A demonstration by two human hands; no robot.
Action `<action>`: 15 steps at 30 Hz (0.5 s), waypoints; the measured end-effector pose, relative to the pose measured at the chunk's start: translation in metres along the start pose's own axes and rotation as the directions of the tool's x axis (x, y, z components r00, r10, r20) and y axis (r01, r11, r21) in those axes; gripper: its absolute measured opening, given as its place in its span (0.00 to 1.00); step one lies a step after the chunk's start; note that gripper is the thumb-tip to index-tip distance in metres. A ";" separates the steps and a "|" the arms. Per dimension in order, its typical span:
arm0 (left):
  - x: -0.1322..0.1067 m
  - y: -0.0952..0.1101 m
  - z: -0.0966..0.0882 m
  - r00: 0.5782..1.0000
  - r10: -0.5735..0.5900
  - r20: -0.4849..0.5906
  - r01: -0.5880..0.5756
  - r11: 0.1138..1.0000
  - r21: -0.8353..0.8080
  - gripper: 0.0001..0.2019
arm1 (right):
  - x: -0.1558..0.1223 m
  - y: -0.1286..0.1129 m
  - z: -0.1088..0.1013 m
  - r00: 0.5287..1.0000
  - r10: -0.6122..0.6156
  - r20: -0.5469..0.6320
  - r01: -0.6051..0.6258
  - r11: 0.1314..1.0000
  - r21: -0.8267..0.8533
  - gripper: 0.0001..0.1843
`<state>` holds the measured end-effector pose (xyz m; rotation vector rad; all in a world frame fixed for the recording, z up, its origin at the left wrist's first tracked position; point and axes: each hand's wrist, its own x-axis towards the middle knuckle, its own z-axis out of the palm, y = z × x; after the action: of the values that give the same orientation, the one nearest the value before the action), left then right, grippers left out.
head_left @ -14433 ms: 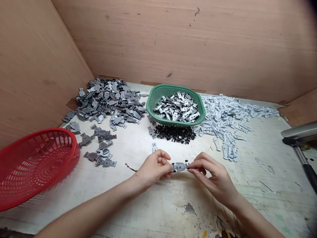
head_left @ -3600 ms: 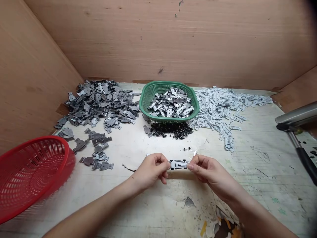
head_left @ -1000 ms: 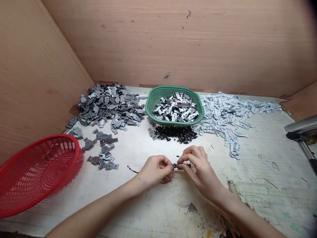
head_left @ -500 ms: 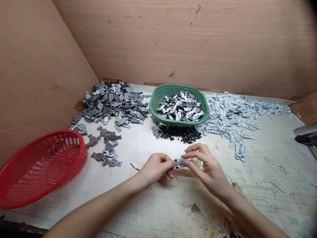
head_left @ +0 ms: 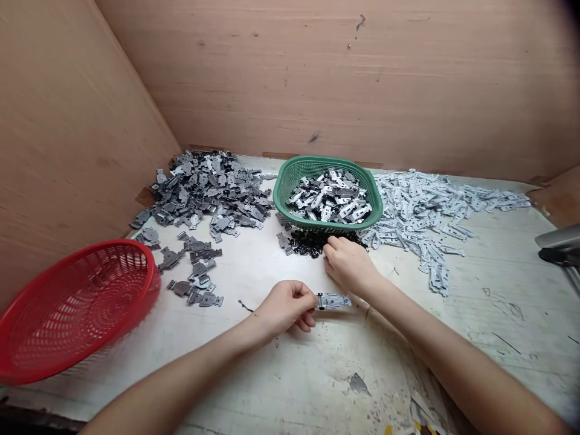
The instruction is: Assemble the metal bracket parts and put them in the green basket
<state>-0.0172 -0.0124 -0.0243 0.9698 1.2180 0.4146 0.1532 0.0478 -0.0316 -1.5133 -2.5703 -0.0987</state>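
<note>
My left hand (head_left: 292, 306) pinches one end of a small toy car chassis (head_left: 334, 301), a flat grey-white piece with black wheels near my fingertips. Its other end points right, just above the table. My right hand (head_left: 348, 261) has reached the near edge of a heap of small black wheels (head_left: 308, 241). The fingers there are bent and pressed together; whatever they hold, if anything, is hidden. Just behind the heap stands a green basket (head_left: 330, 227) filled with white and grey chassis pieces.
Grey metal-looking plates (head_left: 208, 187) lie heaped at the back left, with several strays nearer. White flat pieces (head_left: 417, 205) spread over the back right. A red basket (head_left: 149, 266) stands at left. A metal tool (head_left: 559, 244) juts in at right. Wooden walls (head_left: 317, 78) enclose the table.
My right hand has left the chassis and moved forward to the black wheels. My left hand stays in place, still pinching the chassis.
</note>
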 end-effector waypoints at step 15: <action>0.006 -0.008 0.002 1.000 -0.007 0.013 0.006 1.000 0.020 0.05 | -0.091 -0.001 -0.027 0.978 0.208 0.031 -0.163 0.660 0.734 0.04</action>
<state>-0.0147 -0.0133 -0.0345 0.9845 1.2152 0.3908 0.1982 -0.0349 -0.0204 -1.3677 -1.9671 0.8153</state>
